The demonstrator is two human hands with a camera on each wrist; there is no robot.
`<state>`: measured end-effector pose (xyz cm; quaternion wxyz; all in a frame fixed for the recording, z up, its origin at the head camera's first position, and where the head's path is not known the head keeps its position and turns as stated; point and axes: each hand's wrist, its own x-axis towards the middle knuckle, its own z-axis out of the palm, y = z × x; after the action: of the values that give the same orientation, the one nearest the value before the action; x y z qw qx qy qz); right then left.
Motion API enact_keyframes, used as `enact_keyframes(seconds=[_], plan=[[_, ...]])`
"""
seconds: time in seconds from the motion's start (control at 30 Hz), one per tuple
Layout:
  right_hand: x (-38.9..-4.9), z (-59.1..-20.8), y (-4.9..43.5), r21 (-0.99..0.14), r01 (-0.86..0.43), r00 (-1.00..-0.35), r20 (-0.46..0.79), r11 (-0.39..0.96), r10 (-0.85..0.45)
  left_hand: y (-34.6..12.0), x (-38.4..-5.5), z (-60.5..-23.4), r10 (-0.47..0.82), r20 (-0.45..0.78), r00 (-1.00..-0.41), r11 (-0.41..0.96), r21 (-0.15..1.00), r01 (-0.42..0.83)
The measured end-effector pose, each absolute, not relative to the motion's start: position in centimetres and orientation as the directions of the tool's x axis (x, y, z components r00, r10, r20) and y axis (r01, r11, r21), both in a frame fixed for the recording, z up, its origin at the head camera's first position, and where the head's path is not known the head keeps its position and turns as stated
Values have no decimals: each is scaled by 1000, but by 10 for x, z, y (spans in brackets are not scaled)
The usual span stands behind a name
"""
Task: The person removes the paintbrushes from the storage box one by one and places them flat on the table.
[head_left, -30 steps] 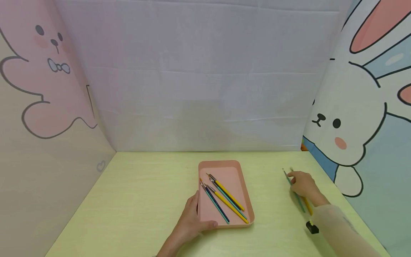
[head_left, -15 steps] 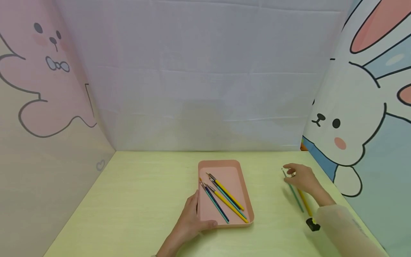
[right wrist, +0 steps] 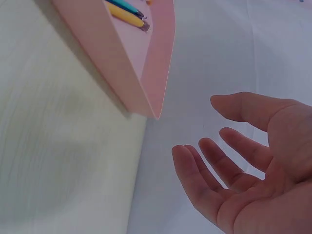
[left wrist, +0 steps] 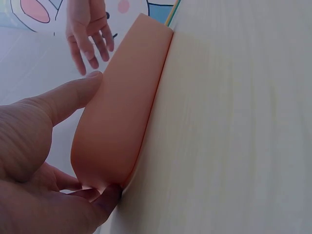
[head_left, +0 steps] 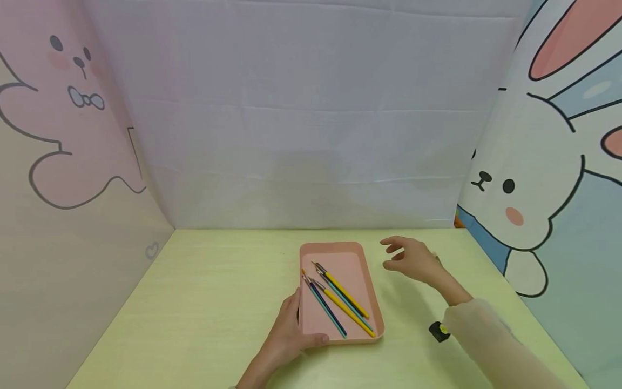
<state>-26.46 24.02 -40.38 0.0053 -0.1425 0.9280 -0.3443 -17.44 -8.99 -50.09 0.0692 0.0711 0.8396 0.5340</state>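
Observation:
A pink tray [head_left: 340,252] lies on the table, with several slim paintbrushes [head_left: 350,313] in it, their handles yellow, teal and dark blue. My left hand [head_left: 289,329] grips the tray's front left corner, the thumb at the front wall and the fingers along the left side. In the left wrist view the thumb [left wrist: 73,100] presses the tray's wall [left wrist: 122,87]. Raised beside the tray's right side, my right hand [head_left: 413,260] holds nothing. Its fingers are loosely bent and spread in the right wrist view, where the tray's corner [right wrist: 146,105] appears close by.
The pale yellow table [head_left: 218,292] meets a white back sheet [head_left: 316,135] and side walls with cartoon animals. A small black box [head_left: 439,331] hangs by the right sleeve [head_left: 486,329]. Beyond the tray in the left wrist view, yellow and teal handles [left wrist: 172,12] show.
My right hand has lifted off the two brushes on the right and moved left toward the tray; its forearm now covers them in the head view. My left hand and the tray have stayed put.

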Motion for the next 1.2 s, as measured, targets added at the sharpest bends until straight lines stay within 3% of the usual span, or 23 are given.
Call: enact_keyframes(seconds=[0.57,0.8,1.2], plan=[[-283,-422,167,-724,-289,-898,-21,626,-439,-93,-174,-501,197,-51,-979,414,909,36],[-285,-431,150,-737,-364,-849,10,569,-529,-94,-174,-503,210,-55,-976,383,923,30],[-289,-448,139,-615,-309,-876,-113,725,-469,-93,-173,-501,198,-63,-978,395,919,21]])
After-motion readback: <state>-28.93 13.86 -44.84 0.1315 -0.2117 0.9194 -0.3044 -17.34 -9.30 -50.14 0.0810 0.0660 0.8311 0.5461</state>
